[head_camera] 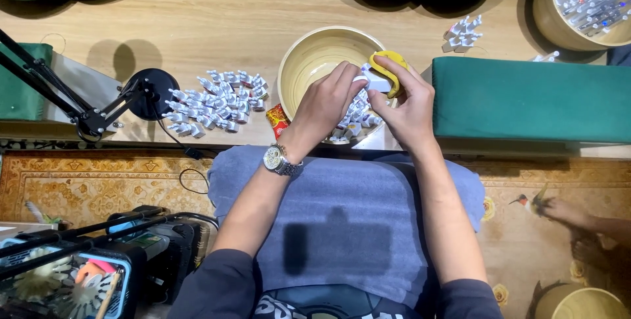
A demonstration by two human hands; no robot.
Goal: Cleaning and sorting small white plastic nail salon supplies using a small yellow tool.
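View: head camera looking straight down on a wooden tabletop (217, 10); clock directions are read from the picture's centre.
Left hand (327, 98): at 12 o'clock, over the near rim of the bowl, fingers pinched on a small white part (376, 83); a metal watch (279, 160) sits on the wrist.
Right hand (411, 105): just beside the left, at 1 o'clock, closed on a yellow tool (389, 67) whose curved end touches the white part.
Hands together: the two meet over the part, fingertips touching it from both sides.
Bowl (309, 56): pale, round, at 12 o'clock; more white parts lie at its near edge under the hands.
Pile (213, 100): loose white parts on the tabletop at 10 o'clock, left of the bowl.
Small cluster (463, 33): a few white parts at 1 o'clock.
Red wrapper (278, 120): between pile and bowl, touching the bowl's rim.
Green pad (529, 98): at 2 o'clock, right of the hands.
Second bowl (582, 3): top right corner, filled with white parts.
Lamp arm (79, 105): black, at 9 o'clock.
Lap cloth (342, 214): grey-blue, below the forearms.
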